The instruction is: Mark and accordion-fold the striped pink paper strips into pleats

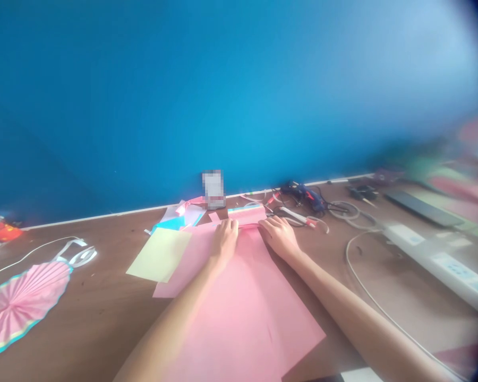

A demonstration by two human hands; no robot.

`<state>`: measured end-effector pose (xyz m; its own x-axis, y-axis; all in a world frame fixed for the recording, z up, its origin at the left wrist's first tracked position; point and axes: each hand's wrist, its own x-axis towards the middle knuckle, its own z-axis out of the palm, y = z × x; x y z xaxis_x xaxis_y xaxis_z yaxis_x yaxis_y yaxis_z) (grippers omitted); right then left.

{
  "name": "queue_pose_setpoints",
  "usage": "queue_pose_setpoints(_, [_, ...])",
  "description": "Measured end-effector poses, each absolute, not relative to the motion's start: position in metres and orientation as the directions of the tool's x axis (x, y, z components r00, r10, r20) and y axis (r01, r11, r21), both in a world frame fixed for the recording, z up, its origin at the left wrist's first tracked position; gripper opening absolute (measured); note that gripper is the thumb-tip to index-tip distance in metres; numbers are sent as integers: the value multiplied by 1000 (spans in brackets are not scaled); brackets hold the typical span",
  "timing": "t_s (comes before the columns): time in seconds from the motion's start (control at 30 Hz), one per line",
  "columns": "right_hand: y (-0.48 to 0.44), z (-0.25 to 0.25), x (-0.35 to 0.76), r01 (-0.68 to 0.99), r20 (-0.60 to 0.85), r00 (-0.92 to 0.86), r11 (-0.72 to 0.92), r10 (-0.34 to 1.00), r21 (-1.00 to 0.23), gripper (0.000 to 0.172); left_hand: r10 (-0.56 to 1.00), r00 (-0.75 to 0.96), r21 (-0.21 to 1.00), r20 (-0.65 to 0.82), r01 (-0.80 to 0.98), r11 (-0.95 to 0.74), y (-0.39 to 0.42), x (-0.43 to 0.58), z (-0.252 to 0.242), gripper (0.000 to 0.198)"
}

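A large sheet of pink paper stretches from the near edge of view to the middle of the table. At its far end my left hand grips the left side of a narrow fold, fingers curled down. Opposite it, my right hand has its fingers bent over the right side of the same fold. Just beyond the fingers lies a pink strip with a blue and pale edge. A pale yellow sheet rests left of my left hand, over another pink sheet.
On the left lies a pleated pink paper fan with blue edging, near a white cable. A white power strip, a dark phone-like slab and a blue tool with cords lie right. A blue wall borders the table.
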<state>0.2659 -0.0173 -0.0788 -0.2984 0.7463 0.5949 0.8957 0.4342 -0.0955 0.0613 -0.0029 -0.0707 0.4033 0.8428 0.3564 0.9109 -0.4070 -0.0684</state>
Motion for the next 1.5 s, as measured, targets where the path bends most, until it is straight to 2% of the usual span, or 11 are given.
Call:
queue_pose_setpoints(0.07, [-17, -78, 266, 896, 592, -295, 432, 750, -102, 20, 833, 424, -77, 355, 901, -426, -3, 60, -71, 17])
queue_pose_setpoints(0.27, [-18, -76, 267, 893, 565, -312, 439, 764, -100, 19, 772, 513, -105, 375, 851, -514, -2, 60, -71, 18])
queue_pose_setpoints(0.5, [-18, -77, 266, 894, 555, -326, 441, 765, -83, 19, 774, 477, -60, 416, 864, -500, -2, 63, -70, 24])
queue_pose_setpoints(0.77, [-17, -79, 266, 893, 570, -318, 442, 758, -90, 18, 785, 499, -87, 366, 859, -505, -1, 62, -75, 18])
queue_pose_setpoints(0.9, [-17, -79, 266, 894, 573, -314, 439, 757, -90, 18, 771, 500, -75, 394, 854, -515, -1, 62, -74, 21])
queue_pose_setpoints(1.13, [-17, -79, 264, 899, 567, -306, 428, 765, -92, 19, 748, 485, 23, 453, 832, -554, 1, 62, -77, 25])
queue_pose_setpoints(1.33, [-20, -75, 263, 870, 541, -376, 487, 753, -74, 22, 737, 506, 82, 449, 798, -597, -1, 61, -74, 31])
queue_pose_setpoints(1.5, [-20, -74, 264, 868, 558, -382, 494, 736, -58, 23, 763, 434, 226, 479, 779, -585, -2, 58, -71, 33])
